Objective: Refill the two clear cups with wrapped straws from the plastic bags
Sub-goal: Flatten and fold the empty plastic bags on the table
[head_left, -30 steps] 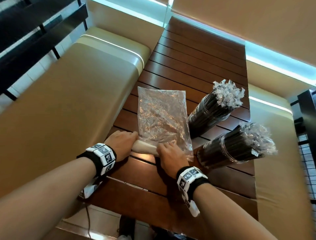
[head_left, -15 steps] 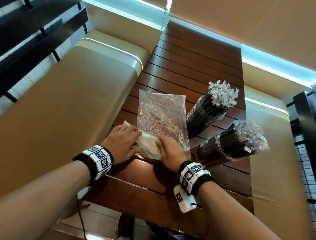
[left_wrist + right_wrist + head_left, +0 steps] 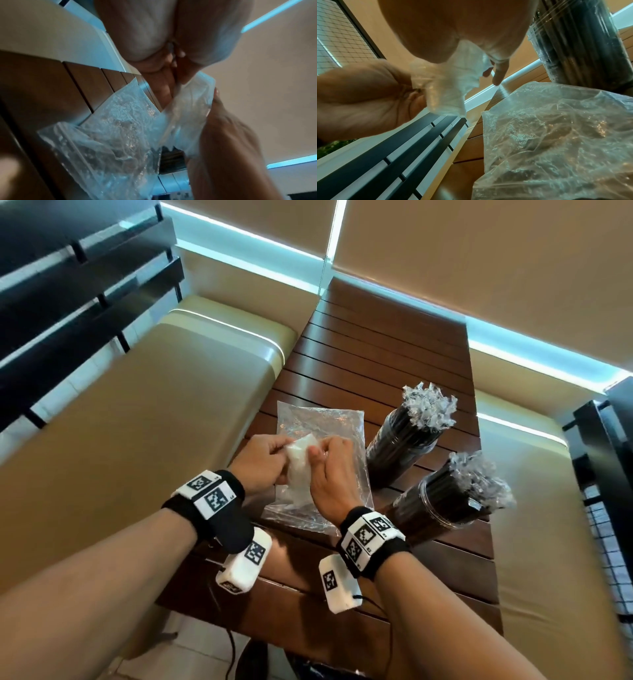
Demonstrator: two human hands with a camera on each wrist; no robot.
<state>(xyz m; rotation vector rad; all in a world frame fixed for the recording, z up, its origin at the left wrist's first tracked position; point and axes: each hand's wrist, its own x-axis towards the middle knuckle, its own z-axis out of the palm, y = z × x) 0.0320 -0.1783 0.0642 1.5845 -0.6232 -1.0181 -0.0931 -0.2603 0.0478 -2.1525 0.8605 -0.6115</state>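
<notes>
Two clear cups stand at the right of the slatted wooden table (image 3: pixel 376 354), the far cup (image 3: pixel 400 446) and the near cup (image 3: pixel 442 508), both packed with black wrapped straws. An empty clear plastic bag (image 3: pixel 325 422) lies flat beside them. Just above it, a second bag (image 3: pixel 299 460) is folded into a whitish wad, held between both hands. My left hand (image 3: pixel 270 450) pinches its left side and my right hand (image 3: pixel 325 453) pinches its right side. The wrist views show the folded bag (image 3: pixel 192 101) (image 3: pixel 450 83) gripped by fingers and thumbs over the flat bag (image 3: pixel 111 128) (image 3: pixel 556 135).
Beige padded benches run along both sides of the table, the left bench (image 3: pixel 137 457) and the right bench (image 3: pixel 548 542). A dark slatted rail (image 3: pixel 68 285) stands far left, a dark frame with mesh (image 3: pixel 609 474) far right. The far cup (image 3: pixel 582 47) rises close beside my right hand.
Both hands lifted the folded bag off the table's near edge and now hold it raised over the flat bag, closer together. The cups and the flat bag stayed put.
</notes>
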